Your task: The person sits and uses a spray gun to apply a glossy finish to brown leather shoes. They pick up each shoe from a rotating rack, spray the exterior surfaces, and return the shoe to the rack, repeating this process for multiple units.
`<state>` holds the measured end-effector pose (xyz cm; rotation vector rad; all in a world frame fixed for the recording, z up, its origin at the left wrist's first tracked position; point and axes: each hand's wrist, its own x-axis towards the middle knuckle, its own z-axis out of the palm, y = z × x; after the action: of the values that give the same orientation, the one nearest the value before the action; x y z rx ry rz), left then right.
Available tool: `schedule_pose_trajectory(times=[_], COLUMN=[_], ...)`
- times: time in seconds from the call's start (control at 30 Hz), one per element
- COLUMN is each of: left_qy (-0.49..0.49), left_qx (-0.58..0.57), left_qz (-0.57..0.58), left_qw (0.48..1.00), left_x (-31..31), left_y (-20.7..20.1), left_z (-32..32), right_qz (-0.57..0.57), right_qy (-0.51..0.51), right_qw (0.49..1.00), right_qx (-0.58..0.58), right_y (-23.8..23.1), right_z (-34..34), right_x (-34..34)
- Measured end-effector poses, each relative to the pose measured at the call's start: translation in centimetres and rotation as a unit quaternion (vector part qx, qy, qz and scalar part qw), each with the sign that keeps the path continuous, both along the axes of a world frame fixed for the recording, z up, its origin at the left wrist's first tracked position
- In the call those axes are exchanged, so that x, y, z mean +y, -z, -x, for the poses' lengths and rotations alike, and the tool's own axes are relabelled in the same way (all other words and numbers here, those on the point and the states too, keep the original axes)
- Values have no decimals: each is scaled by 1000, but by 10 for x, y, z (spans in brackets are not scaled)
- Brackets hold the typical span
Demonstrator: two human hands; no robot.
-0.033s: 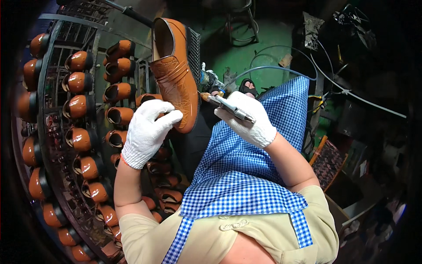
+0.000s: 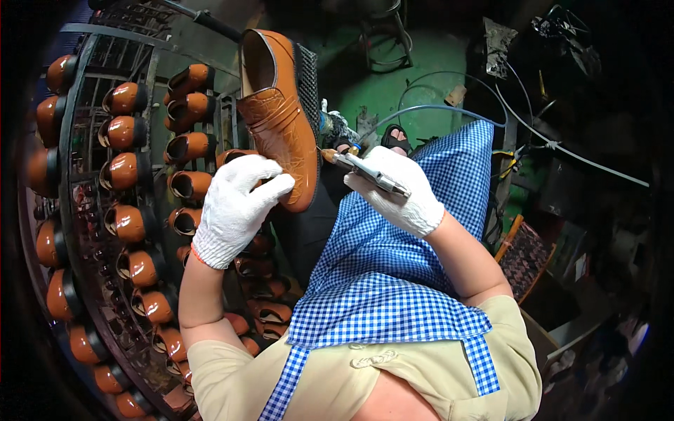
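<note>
A glossy brown leather slip-on shoe with a dark woven-textured side edge stands out in front of me, its heel end away and its toe close. In a white knit glove, my left hand is curled beside the toe. Its thumb and fingertips come together over the toe's left edge; whether they grip the shoe or something small is hidden. My right hand, gloved in white too, is closed round a silver spray gun. The gun's brass-coloured tip points at the shoe's right side, a little apart from it.
Metal racks full of brown shoes stand along my left. A blue hose curves over the green floor ahead. A stool is farther off, and a woven chair back stands at my right.
The heel end of the shoe has shifted very slightly left. My left hand has moved a touch to the right at the toe. My right hand still holds the spray gun.
</note>
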<state>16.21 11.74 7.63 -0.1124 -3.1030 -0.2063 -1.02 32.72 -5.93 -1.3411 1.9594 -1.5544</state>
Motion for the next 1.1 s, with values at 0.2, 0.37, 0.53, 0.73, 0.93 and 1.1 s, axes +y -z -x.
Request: schedule_pose_trajectory(times=[0.2, 0.37, 0.53, 0.73, 0.93, 1.1], left_qy=[96, 97, 76, 42, -5, -30], left_qx=[-62, -101, -87, -66, -58, -12], left_qz=[108, 71, 59, 55, 43, 54], left_qw=[988, 988, 992, 995, 997, 998], left_x=[10, 15, 19, 28, 30, 29], left_y=[-12, -14, -15, -12, -11, -3], left_z=[39, 68, 87, 107, 123, 135], right_qz=[-28, -38, -38, -17, -4, 27], right_qy=[-32, -25, -3, 41, 88, 112], right_qw=[999, 999, 999, 999, 996, 993], right_qx=[28, 28, 17, 24, 19, -36], right_y=[-6, -13, -19, -23, -28, -16], right_z=[10, 14, 20, 29, 39, 45], right_x=[27, 44, 58, 64, 57, 44])
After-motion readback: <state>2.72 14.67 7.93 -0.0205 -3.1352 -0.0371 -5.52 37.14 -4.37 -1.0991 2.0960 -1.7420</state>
